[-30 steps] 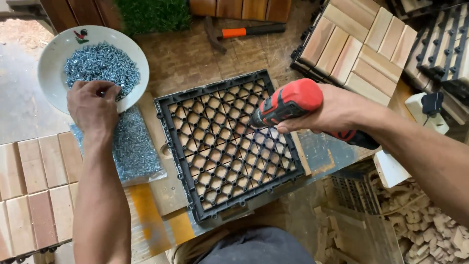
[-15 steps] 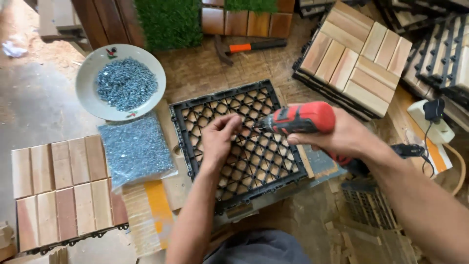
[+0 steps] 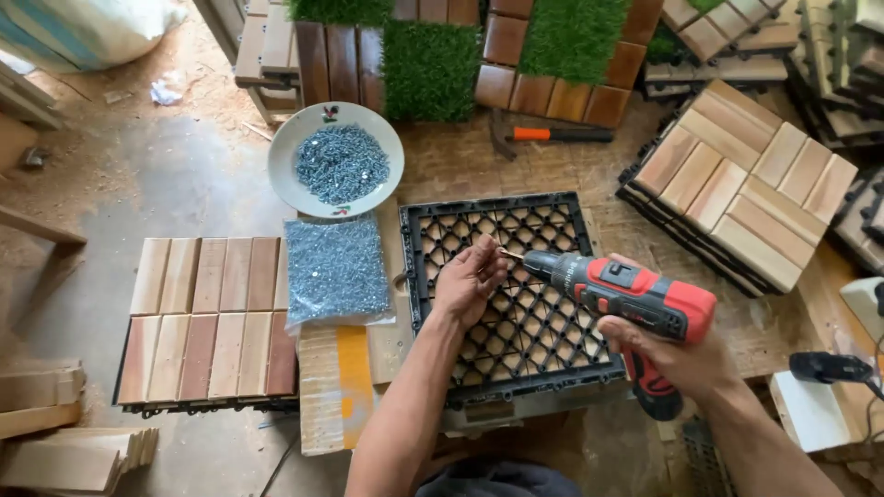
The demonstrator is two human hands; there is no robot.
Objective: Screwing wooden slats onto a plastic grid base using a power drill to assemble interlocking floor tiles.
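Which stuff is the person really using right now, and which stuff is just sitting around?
Being used:
left hand holding a screw
right hand holding the red drill
black plastic grid
plate of screws
bag of screws

Just sitting around:
hammer
grass tiles
wooden tile stack

screw (image 3: 505, 252) tiny (hardly visible), sack (image 3: 92, 28) cropped

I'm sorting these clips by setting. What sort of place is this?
Most likely a small workshop that assembles wooden deck tiles. A stack of finished wooden tiles lies beside a black plastic grid base, a plate of screws stands close by, and the right hand holds a red cordless drill.
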